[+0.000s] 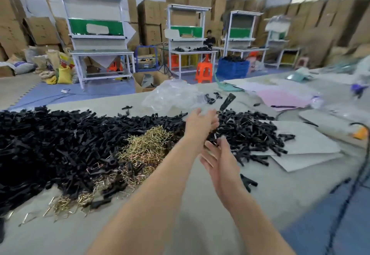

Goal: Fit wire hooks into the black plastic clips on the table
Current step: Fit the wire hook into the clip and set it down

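Flat black plastic clips (60,138) heap widely around a tangled mound of thin brassy wire hooks (149,144). The left hand (201,123) and right hand (219,160) show grips apart.

**Clips and hooks all over the place**

Huge loose heap of black plastic clips (60,140) sprawls across the left of the counter (200,204), with a smaller clip pile (250,132) right of the middle. Brassy wire hooks (148,144) lie tangled between them, trailing toward the near edge.

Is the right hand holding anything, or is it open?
Open. The right hand shows straight fingers and a bare palm.
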